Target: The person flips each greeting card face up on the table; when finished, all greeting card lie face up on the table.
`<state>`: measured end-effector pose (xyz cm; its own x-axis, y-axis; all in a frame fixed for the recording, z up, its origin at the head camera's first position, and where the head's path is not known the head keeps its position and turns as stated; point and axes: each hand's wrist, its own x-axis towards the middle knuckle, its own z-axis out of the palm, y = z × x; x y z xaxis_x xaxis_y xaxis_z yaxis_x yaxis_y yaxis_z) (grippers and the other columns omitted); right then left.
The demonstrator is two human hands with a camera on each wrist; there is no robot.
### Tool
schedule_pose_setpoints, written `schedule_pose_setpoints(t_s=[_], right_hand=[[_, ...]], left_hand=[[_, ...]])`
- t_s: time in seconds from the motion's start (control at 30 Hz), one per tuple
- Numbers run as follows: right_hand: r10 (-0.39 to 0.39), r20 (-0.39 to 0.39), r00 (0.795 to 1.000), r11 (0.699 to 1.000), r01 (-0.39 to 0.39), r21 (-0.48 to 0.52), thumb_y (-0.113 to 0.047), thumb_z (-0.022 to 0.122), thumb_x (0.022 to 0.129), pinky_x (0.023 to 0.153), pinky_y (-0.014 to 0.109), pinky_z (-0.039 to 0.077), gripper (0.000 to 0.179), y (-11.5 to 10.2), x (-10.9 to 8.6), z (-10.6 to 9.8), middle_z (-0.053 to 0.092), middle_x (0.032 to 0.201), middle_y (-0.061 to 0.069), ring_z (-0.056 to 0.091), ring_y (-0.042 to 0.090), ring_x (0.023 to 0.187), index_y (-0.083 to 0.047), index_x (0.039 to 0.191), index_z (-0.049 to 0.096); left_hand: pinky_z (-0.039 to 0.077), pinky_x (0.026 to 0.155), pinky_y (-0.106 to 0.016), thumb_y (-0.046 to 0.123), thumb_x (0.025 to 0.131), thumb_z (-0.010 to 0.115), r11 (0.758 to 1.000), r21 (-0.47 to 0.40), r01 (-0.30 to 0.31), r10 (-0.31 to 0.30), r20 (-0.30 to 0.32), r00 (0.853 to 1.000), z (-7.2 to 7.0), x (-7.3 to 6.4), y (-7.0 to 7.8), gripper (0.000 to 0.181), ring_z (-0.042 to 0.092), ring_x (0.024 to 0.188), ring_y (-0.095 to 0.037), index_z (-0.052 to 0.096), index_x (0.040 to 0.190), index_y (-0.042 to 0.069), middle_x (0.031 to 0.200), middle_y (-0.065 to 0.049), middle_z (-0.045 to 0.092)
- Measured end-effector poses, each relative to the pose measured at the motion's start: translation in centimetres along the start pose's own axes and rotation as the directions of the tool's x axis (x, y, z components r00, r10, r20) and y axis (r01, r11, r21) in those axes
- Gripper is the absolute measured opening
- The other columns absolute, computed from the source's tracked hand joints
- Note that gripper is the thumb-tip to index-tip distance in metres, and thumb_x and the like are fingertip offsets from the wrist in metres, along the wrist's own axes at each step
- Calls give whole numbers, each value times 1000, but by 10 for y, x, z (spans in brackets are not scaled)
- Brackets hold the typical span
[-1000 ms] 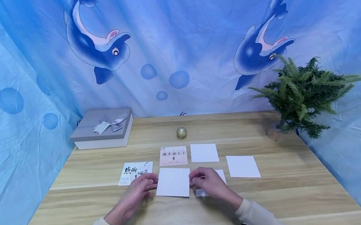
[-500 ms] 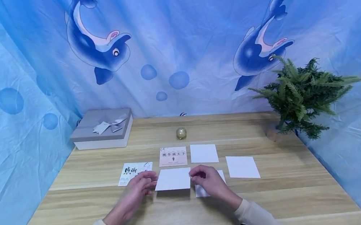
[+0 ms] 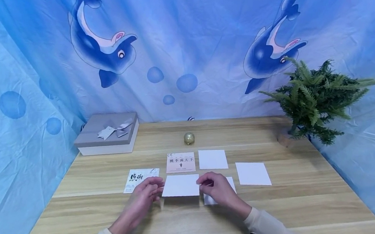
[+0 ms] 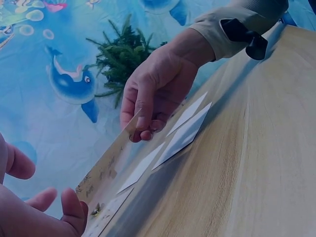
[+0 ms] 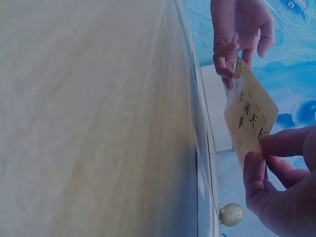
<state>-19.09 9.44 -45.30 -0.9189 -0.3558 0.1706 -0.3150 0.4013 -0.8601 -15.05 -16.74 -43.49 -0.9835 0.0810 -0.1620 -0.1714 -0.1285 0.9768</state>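
A square card is tilted up off the table, its plain white side toward the head camera. My right hand pinches its right edge between thumb and fingers. The right wrist view shows black Chinese characters on the other side of this card. At the card's left edge is my left hand, thumb apart and fingertips right at the edge. Behind the raised card lies a pink printed card. A pale card with black brush writing is partly hidden by the left hand.
Two white cards, one at the back and another farther right, lie face-blank. A third white card is partly under the right hand. Around them are a gold glitter ball, a grey gift box and a small fir tree.
The card between my hands has gone from lying flat to having its near edge lifted, with a shadow beneath. Both hands have stayed nearly in place.
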Motion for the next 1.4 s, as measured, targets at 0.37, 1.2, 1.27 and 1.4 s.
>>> schedule_pose_setpoints(t_s=[0.37, 1.2, 1.27, 1.4], right_hand=[[2, -34, 999, 1000, -3, -16, -5, 66, 88, 70, 23, 51, 11, 0, 3, -1, 68, 91, -2, 60, 10, 81, -11, 95, 71], [81, -56, 995, 990, -74, 118, -11, 64, 92, 64, 25, 50, 4, -1, 5, 2, 65, 76, 6, 62, 26, 74, -7, 92, 65], [86, -56, 995, 989, -78, 124, -11, 64, 92, 63, 25, 50, 4, -1, 5, 2, 65, 76, 6, 63, 29, 74, -7, 92, 65], [94, -66, 993, 988, -85, 129, -10, 64, 92, 62, 25, 50, 4, 1, 5, 2, 65, 75, 6, 62, 27, 72, -6, 92, 65]], left_hand=[[49, 80, -29, 4, 97, 42, 999, -6, -40, 40, -7, 999, 0, -1, 0, 34, 56, 103, -22, 44, 127, -11, 124, -20, 52], [52, 90, -37, 4, 96, 42, 996, 19, -84, 85, -36, 996, 2, -3, 2, 35, 55, 119, -30, 50, 127, -11, 132, -22, 52], [52, 90, -38, 4, 96, 41, 996, 18, -82, 83, -35, 996, 2, -3, 2, 35, 55, 118, -30, 49, 127, -11, 132, -22, 52], [52, 90, -37, 4, 96, 41, 996, 28, -86, 87, -32, 996, 2, -2, 3, 36, 55, 118, -30, 50, 127, -11, 131, -22, 52]])
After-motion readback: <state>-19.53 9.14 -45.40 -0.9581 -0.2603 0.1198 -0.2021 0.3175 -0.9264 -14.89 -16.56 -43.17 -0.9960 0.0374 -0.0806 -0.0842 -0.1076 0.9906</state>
